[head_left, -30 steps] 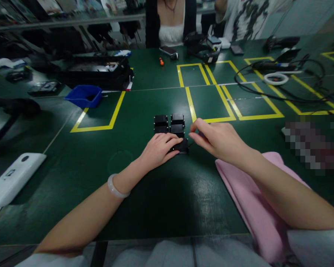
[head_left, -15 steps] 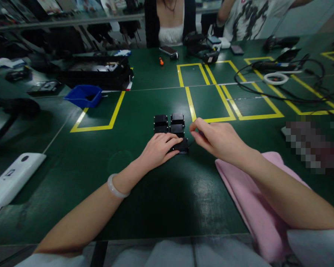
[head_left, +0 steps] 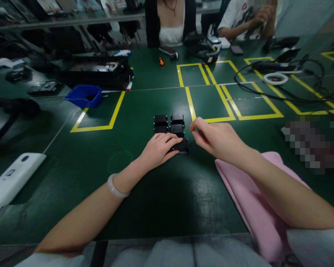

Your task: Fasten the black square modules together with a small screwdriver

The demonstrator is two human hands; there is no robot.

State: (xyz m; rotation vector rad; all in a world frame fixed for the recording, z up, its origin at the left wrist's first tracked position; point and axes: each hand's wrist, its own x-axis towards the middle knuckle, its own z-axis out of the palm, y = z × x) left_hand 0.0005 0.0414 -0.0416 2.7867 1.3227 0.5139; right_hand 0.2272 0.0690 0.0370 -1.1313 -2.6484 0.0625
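while a small black rectangular block (head_left: 182, 145) is held on the dark green table (head_left: 156, 204) under the left hand (head_left: 158, 149), a thin dark rod (head_left: 192, 143) is pinched narrowly by the right hand (head_left: 215, 137) at the block's three o'clock side; whether its tip touches cannot be told. four similar black blocks (head_left: 177, 129) are set toward eleven and twelve. a folded pink cloth (head_left: 245, 189) is laid at four o'clock, a blue plastic tray (head_left: 79, 96) at ten.
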